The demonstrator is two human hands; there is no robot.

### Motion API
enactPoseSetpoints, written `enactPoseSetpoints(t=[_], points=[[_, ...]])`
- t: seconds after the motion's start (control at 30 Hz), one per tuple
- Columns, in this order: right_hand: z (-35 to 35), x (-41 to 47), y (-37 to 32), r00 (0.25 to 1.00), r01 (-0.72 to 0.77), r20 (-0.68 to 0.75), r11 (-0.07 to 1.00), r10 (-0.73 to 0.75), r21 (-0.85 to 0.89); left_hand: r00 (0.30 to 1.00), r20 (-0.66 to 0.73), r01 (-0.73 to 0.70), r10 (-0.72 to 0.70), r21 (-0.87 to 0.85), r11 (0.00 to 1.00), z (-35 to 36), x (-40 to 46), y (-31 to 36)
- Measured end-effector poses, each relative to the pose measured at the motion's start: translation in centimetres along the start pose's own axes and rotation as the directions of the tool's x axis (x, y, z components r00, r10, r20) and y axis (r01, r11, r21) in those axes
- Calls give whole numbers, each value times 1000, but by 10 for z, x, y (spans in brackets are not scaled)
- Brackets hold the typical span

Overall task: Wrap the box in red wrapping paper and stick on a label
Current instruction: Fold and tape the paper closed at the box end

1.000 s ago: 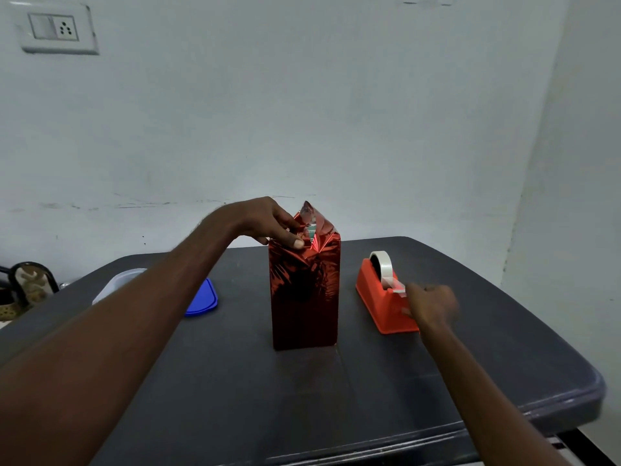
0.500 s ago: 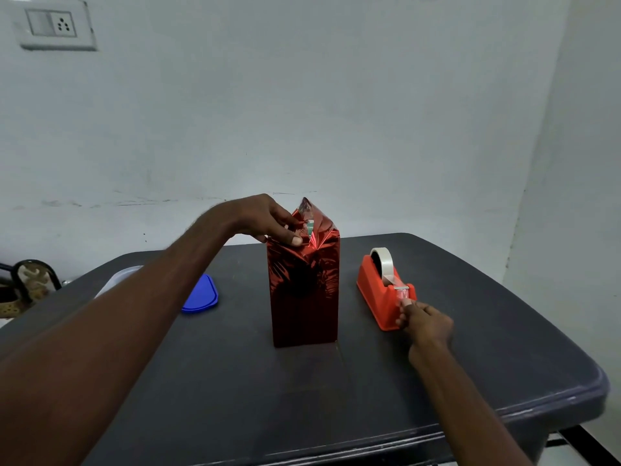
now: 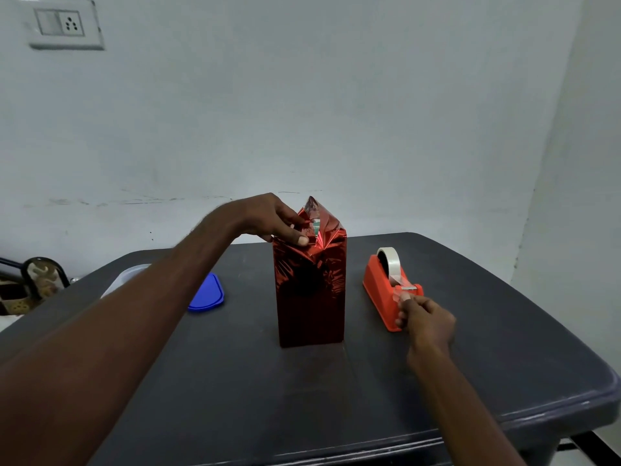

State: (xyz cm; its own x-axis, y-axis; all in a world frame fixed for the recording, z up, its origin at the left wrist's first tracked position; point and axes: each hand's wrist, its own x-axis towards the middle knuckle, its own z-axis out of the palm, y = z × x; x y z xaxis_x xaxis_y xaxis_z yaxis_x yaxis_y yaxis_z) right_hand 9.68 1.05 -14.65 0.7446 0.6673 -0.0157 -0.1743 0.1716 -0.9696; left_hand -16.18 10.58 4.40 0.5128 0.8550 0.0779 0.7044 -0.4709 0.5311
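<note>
Left hand still pinches the folded top flaps of the red-wrapped box, which stands upright beneath its fingers. The right hand — a second ago just reaching the orange tape dispenser — now grips the tape end at the cutter, drawing a strip toward itself. Sealing that open top looks next — label untouched.

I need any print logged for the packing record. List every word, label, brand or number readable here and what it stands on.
None can be read.
wrapped box: a green scrap shows in the open top, any print too blurred.
tape dispenser: no marking visible.
blue lid: plain.
wall socket plate: no lettering, only pin holes.
</note>
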Motion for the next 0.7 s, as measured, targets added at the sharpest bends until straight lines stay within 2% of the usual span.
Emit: enactPoseSetpoints(t=[0.17,0.33,0.43,0.57,0.7], points=[[16,-15,-34,974,209,104,976,-202,-62,1000,4,-3,3,-6,1000,2,-2,-1],[31,-34,-87,899,340,292,941,-327,9,1000,-9,-23,23,14,1000,6,-1,1],[49,-43,-118,831,405,418,914,-368,0,999,-17,-30,31,14,999,6,-4,0],[85,-45,-154,707,567,579,814,-406,-122,999,-20,-32,32,12,999,3,-7,3],[123,-47,-172,612,671,734,685,-295,-285,1000,-27,-5,6,24,1000,3,-7,1]])
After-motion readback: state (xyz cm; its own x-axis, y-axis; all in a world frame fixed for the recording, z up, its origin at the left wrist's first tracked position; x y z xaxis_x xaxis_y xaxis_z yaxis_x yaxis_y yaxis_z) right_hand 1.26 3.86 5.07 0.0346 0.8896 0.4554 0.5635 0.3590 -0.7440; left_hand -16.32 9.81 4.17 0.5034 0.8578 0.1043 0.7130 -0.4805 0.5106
